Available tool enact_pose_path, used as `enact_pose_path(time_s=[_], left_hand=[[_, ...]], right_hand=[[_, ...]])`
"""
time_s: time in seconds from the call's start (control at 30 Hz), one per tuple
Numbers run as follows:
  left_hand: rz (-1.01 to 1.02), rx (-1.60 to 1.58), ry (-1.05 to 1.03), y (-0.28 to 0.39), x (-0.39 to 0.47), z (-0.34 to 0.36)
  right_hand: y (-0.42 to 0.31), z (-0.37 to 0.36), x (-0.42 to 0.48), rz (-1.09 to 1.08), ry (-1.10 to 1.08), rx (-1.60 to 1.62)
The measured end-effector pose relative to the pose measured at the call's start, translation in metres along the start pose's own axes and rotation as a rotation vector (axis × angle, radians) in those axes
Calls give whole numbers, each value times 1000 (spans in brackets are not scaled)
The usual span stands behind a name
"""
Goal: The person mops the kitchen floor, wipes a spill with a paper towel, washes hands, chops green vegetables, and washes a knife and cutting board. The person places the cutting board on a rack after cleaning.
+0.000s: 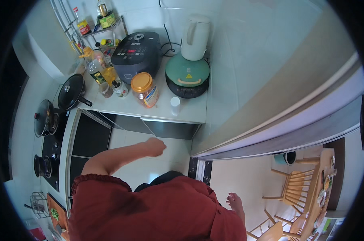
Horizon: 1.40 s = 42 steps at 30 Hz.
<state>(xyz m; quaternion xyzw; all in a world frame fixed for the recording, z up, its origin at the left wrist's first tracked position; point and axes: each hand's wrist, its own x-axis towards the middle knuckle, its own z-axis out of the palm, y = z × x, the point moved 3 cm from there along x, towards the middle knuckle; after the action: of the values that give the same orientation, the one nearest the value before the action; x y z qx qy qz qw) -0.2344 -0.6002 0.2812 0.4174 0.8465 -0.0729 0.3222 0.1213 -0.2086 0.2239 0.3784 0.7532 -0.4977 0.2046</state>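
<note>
My left hand [155, 147] hangs over the white tiled floor in front of the counter, its fingers curled in and nothing visible in it. My right hand [235, 201] is low beside my body near the doorway, fingers loosely bent and apart, holding nothing. Closest to my left hand on the counter are a white cylindrical container [175, 106] and a clear plastic jar [145, 94] with an orange lid. A green-lidded electric pan [187, 70] stands behind the container, with a white electric kettle [196, 39] behind or on it; which one is unclear.
A dark Supor cooker [136, 55] and oil bottles [99, 67] stand on the counter. Left are a lidded black pan [72, 92], a gas hob [53, 150] and a cutting board [57, 211] with chopped greens. Right, past the doorway, are wooden chairs [297, 186] and a table [316, 180].
</note>
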Motion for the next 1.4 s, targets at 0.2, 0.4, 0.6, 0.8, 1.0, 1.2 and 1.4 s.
enact_pose_path(time_s=[0.2, 0.4, 0.6, 0.8, 1.0, 1.2, 1.4], left_hand=[[-145, -279, 1141, -31, 6, -113], [-183, -167, 959, -86, 121, -75], [-134, -203, 560, -12, 71, -103], [44, -603, -196, 58, 57, -12], [755, -218, 67, 252, 78, -44], [792, -530, 153, 373, 78, -87], [682, -640, 47, 414, 81, -82]], right_hand=[[-5, -10, -6, -83, 164, -410], [-66, 33, -20, -208, 117, -262], [-44, 38, -50, -117, 162, -337], [-30, 45, -50, -96, 120, -186], [-57, 30, -49, -434, 76, 314], [-46, -3, -82, -496, 182, 392], [-12, -11, -100, -524, 291, 527]])
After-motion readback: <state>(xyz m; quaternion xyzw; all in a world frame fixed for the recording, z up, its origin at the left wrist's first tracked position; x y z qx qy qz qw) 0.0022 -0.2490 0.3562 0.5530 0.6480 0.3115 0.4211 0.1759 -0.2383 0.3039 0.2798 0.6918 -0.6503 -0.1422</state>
